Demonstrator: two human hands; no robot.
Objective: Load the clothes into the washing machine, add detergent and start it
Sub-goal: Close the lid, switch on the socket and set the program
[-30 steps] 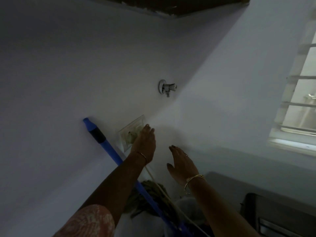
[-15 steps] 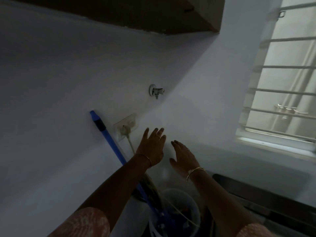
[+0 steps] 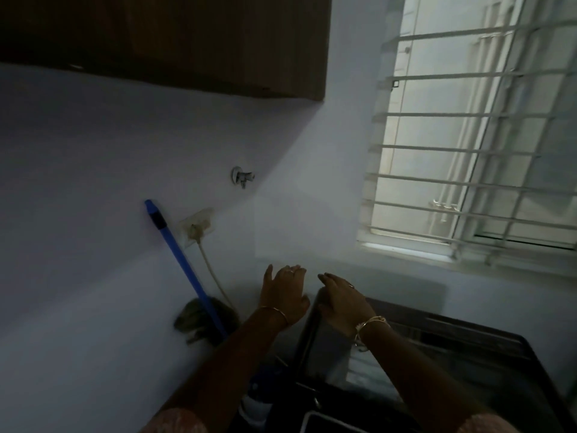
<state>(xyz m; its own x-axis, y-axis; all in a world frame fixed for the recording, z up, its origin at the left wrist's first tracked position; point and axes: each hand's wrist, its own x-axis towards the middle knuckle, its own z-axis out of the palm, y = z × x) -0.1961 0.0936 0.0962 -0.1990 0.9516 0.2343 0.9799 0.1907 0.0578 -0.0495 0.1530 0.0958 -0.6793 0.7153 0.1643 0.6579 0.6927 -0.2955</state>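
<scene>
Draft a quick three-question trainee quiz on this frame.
1. True or false: the left hand grips the blue mop handle.
2. What is mounted above the socket? A: tap; B: clock; C: mirror.
3. Fill in: the plug in the socket trails a pale ____ downward.
Key: 1 false; 2 A; 3 cord.
</scene>
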